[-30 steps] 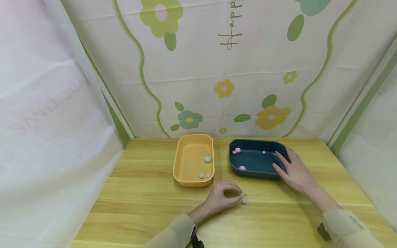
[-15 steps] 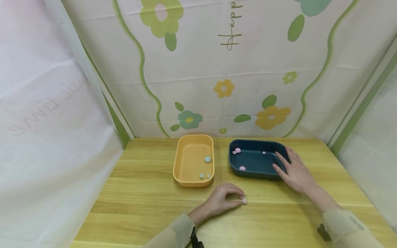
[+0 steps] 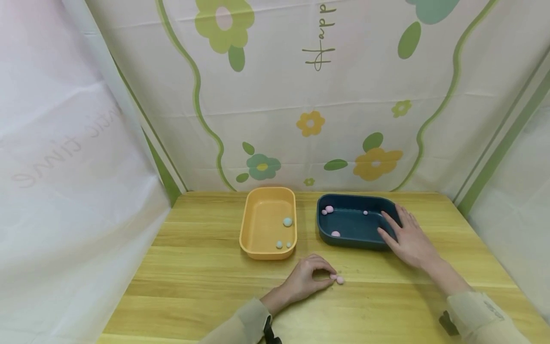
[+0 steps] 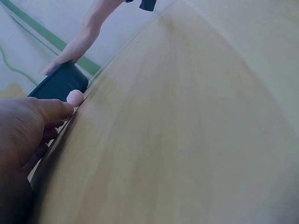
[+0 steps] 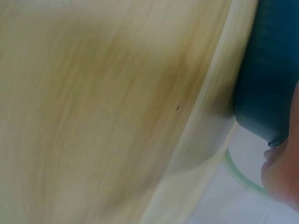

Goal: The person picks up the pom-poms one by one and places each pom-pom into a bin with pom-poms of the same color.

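My left hand point(image 3: 302, 277) pinches a small pink ball point(image 3: 333, 276) between thumb and forefinger, low over the wooden table. Right beside it is a slightly larger pink ball point(image 3: 340, 280); a pink ball point(image 4: 75, 98) also shows at the fingertips in the left wrist view. With fingers spread and mostly straight, my right hand point(image 3: 412, 241) rests on the right end of a dark blue tray point(image 3: 354, 242). Its thumb and forefinger reach over the rim. Several pink balls point(image 3: 329, 209) lie inside that tray.
Left of the blue tray stands a yellow tray point(image 3: 262, 215) holding a few pale green balls point(image 3: 288, 221). Both trays sit toward the back of the wooden table point(image 3: 193, 267). A flower-printed cloth point(image 3: 275, 95) hangs behind, and white cloth point(image 3: 77, 191) closes off the left side.
The left fingers have come down slightly, and a small pink ball now shows between their tips. The larger ball has shifted slightly right. The right hand stays in place.
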`<state>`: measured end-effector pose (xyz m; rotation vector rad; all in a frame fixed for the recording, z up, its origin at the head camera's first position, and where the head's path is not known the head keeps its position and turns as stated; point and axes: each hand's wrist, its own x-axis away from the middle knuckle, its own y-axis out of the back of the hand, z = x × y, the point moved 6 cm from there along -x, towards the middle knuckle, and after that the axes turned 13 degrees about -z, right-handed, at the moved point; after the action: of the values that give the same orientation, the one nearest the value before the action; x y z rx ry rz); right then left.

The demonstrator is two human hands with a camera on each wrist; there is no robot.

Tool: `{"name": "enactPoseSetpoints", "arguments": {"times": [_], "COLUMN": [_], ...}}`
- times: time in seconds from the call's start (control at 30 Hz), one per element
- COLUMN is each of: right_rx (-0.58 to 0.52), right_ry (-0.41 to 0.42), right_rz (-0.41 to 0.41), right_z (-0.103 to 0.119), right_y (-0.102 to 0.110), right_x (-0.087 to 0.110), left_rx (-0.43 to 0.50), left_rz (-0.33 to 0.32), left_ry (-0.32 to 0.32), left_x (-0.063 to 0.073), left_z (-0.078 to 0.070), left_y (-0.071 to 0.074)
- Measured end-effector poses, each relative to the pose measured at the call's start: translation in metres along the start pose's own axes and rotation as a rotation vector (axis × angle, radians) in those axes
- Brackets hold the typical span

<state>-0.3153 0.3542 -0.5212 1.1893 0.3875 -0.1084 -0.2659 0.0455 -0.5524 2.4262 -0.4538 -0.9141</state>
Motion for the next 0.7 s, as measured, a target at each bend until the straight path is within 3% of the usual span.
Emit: {"name": "enactPoseSetpoints", "arguments": {"times": [0.47,0.57,0.7], "right_rx": [-0.006,-0.002,0.0], "right_ry": [0.009,0.011,0.012], "right_rz": [-0.009,-0.006,-0.003], "right_z": [0.0,0.0,0.0], "right_y": [0.001,0.001,0.0], "right_x": [0.0,0.0,0.0], "left_rx": [0.012,0.004,-0.01], "left_rz": [-0.069,-0.096,-0.157], "left_ry": [0.058,0.024,-0.067], "left_x": [-0.007,-0.012,-0.022], "left_z": [-0.01,-0.016,-0.025], "left_y": [0.019,0.025,0.033]}}
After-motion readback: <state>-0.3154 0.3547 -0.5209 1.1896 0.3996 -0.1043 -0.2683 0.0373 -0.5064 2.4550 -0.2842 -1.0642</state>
